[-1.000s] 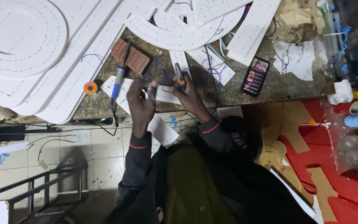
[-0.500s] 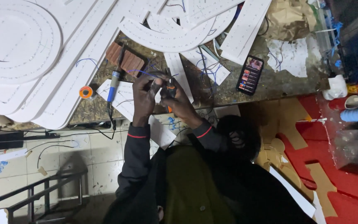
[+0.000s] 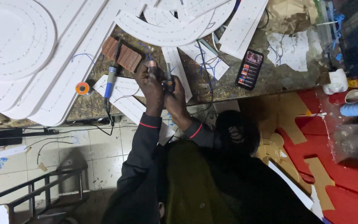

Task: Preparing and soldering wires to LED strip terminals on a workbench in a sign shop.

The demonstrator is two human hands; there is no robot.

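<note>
My left hand (image 3: 151,86) and my right hand (image 3: 175,96) are pressed together over the front edge of a stone-topped bench (image 3: 228,85). The left fingers pinch a small pale piece (image 3: 151,65) with thin blue wire (image 3: 145,49) near it. My right hand grips a small dark-handled tool (image 3: 169,79), tip pointing up beside that piece. Both hover above a narrow white strip (image 3: 174,62) studded with small dots. What exactly the piece is I cannot make out.
A blue-handled soldering iron (image 3: 112,74) rests on a brown brick (image 3: 126,57) left of the hands, an orange solder spool (image 3: 81,88) beside it. Large white dotted boards (image 3: 30,49) cover the left bench. A phone (image 3: 250,69) lies to the right; red and brown cut-outs (image 3: 324,166) further right.
The hands came together: the right hand with its tool moved left to meet the left hand, which rose slightly. The view shifted a little.
</note>
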